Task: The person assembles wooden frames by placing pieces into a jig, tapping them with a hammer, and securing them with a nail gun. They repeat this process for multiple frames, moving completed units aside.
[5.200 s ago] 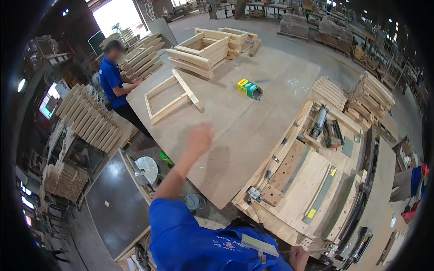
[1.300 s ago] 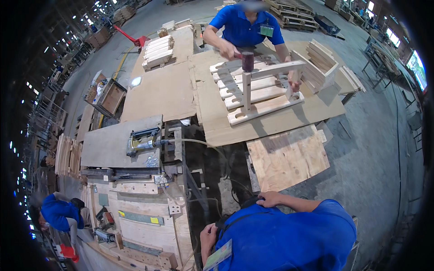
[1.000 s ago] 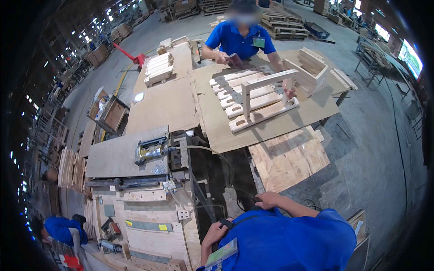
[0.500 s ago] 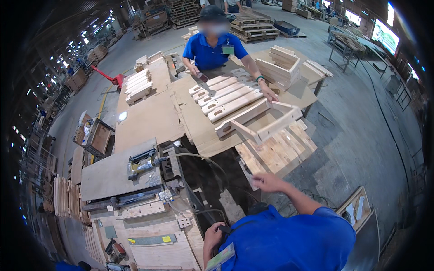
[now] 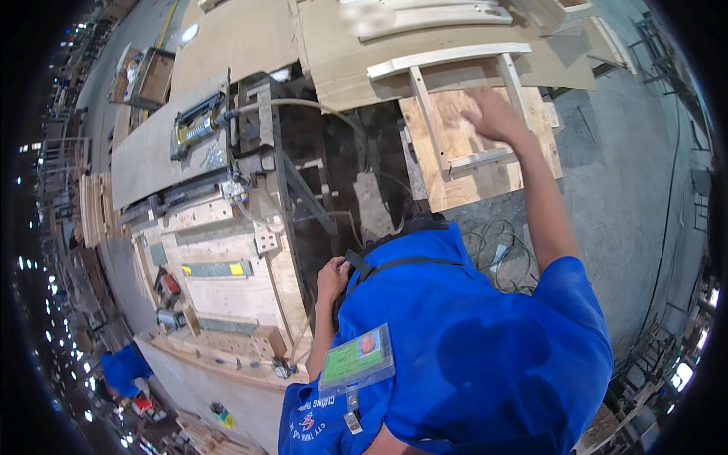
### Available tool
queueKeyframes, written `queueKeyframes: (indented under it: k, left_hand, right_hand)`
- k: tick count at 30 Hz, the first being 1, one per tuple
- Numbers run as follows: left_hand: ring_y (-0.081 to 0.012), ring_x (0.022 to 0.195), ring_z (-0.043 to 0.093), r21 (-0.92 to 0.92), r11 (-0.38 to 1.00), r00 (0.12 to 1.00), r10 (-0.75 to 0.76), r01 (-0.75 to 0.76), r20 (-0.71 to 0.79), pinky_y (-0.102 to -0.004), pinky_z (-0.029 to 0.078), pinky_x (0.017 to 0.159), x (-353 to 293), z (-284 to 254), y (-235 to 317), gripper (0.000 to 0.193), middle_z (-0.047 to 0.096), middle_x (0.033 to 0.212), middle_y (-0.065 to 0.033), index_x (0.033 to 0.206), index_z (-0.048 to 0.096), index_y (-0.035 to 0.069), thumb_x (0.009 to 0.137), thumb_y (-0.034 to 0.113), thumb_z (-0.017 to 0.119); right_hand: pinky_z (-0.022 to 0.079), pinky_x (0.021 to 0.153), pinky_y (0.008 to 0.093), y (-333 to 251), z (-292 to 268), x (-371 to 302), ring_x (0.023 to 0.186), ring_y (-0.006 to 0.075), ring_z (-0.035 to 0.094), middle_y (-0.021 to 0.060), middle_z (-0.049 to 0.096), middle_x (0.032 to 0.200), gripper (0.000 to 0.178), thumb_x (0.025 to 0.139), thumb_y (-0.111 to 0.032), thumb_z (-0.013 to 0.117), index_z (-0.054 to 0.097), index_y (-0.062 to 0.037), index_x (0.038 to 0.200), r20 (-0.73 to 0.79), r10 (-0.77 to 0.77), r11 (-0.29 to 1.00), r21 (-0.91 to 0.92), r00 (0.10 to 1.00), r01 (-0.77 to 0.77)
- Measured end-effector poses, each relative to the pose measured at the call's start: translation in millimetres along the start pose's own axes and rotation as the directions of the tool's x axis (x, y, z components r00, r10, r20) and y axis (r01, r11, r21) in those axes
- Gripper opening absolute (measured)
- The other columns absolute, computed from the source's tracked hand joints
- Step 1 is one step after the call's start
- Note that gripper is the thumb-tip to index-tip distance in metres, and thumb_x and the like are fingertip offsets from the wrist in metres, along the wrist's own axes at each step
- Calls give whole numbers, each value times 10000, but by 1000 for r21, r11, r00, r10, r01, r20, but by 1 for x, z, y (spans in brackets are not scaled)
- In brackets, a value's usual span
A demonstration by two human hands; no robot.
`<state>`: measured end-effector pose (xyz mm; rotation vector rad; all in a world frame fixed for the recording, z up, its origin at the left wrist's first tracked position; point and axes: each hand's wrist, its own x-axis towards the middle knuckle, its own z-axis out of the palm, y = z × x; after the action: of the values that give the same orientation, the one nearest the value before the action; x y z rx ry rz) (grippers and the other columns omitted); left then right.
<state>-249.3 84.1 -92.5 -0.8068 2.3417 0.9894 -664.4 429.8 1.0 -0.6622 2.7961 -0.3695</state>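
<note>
My right hand [image 5: 497,117] reaches out above a pale wooden frame [image 5: 447,59], over the gap between its crossbars. Its thumb and fingers look apart, though slightly blurred, and I see nothing held in them. The frame has two long rails joined by two crossbars; it lies partly over a plywood board [image 5: 470,189], its far rail over the cardboard-covered table [image 5: 345,83]. Down at my waist, my left hand [image 5: 331,279] is closed at a black strap [image 5: 358,262], its fingertips partly hidden.
Left of me stands a wooden workbench [image 5: 227,292] with a clamp cylinder [image 5: 197,130] and an air hose [image 5: 296,102]. Slatted wooden parts [image 5: 432,19] lie on the far table. Cables [image 5: 500,254] coil on the floor at right. Another person [image 5: 125,371] is at lower left.
The view has tipped downward, and the co-worker across the table has left it. The wooden frame is nearer me, over the plywood. My right hand has moved forward above it.
</note>
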Motion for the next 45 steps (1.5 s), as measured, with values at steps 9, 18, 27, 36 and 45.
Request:
queueKeyframes:
  k: [9,18,27,36,45]
  left_hand:
    - [-340,1082,759,-85,973,974,-218,213,-63,-413,572,948,-24,16,1,382,785,1122,-202,1183,760,16,1010,350,690]
    - [-228,943,759,-254,948,952,-244,194,-183,-347,567,864,-56,-5,72,294,790,999,-160,1103,766,0,1017,276,712]
    - [-80,897,634,-573,817,991,19,63,135,-261,520,773,-93,-59,139,202,714,1001,-15,1123,734,7,1010,172,760]
    - [-32,840,568,-535,845,956,157,-1,246,-218,497,732,-74,-71,128,226,671,969,28,1112,693,5,994,176,779]
    - [-19,846,564,-663,749,918,261,3,299,-209,476,746,-66,-77,118,173,633,940,43,1045,665,23,1017,170,753]
  right_hand:
    - [495,1077,525,53,14,101,1348,383,549,223,569,1410,633,968,-277,715,488,-93,1529,-69,-67,943,-330,995,40]
    - [512,997,504,50,25,128,1212,347,618,128,609,1296,441,950,-287,720,611,-117,1342,-363,-145,965,-256,920,51]
    - [521,1008,523,51,23,133,1263,371,600,152,600,1337,509,943,-264,688,579,-127,1420,-274,-126,951,-308,953,37]
    - [556,990,491,59,7,141,1270,354,609,156,620,1334,590,878,-247,735,602,-136,1442,-178,-41,904,-427,983,-39]
    - [478,957,482,57,-7,137,1183,304,624,79,677,1196,253,897,-182,681,739,-159,1142,-124,-49,888,-460,991,-14]
